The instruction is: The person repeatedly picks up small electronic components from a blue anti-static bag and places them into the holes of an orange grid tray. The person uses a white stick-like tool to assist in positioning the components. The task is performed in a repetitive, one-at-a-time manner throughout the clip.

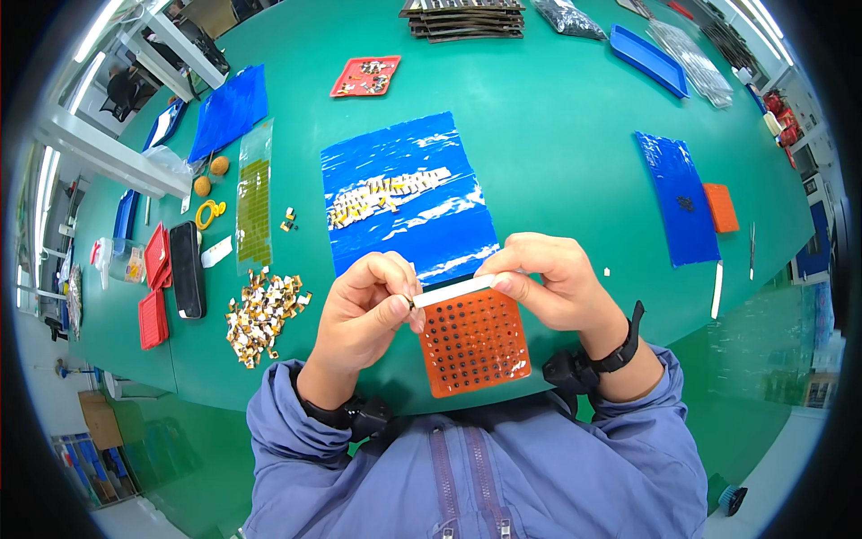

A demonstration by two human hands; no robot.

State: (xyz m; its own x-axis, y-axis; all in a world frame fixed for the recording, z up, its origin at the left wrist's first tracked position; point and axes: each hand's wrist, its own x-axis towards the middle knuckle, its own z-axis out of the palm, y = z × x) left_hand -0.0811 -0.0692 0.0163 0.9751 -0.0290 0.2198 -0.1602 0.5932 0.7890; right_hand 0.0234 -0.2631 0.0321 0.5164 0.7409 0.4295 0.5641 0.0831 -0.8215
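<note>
So I'm in some kinda assembly workshop: big green surface (557,135), heaped small parts (263,316), orange tray (451,389), tube lights (97,31).

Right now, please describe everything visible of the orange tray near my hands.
Glossy, flat and roughly square, the orange tray looks plastic, with rows of small dark spots. It lies on the green table near your body. Your left hand and right hand hold a white strip over its far edge; any contact is unclear.
</note>
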